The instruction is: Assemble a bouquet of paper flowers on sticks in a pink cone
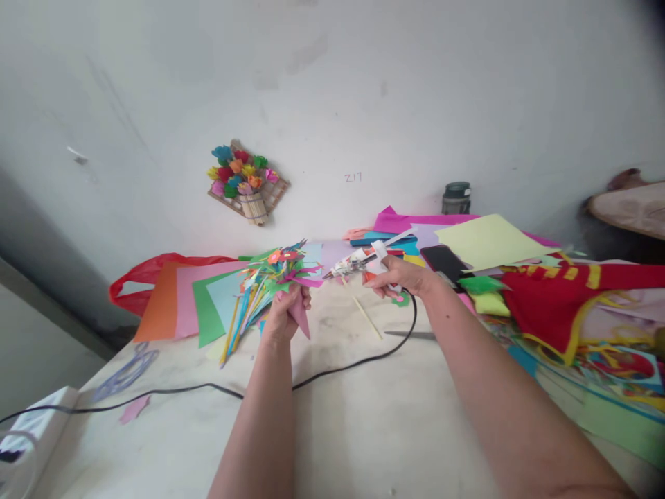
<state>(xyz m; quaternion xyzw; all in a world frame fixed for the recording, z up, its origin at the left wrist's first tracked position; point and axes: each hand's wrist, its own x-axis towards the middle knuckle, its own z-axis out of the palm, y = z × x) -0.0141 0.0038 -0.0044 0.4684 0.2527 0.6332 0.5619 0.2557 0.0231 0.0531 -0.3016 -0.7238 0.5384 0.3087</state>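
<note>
My left hand (287, 313) is closed around a pink paper cone (300, 315) topped with a pink and green paper flower (296, 270), held up over the table. My right hand (402, 276) grips a glue gun (358, 262) wrapped in patterned paper, its nozzle pointing left at the flower and almost touching it. The gun's black cord (332, 371) runs from my right hand across the tabletop to the left. Behind my left hand lies a bunch of paper flowers on coloured stems (254, 294).
Coloured paper sheets (192, 298) fan out at the left beside a red plastic bag (135, 284). A black phone (444, 262), yellow sheet (488, 239), dark jar (456, 197) and red-yellow cloth (561, 305) crowd the right. A paper-flower basket (246, 181) hangs on the wall. A thin stick (366, 315) lies mid-table.
</note>
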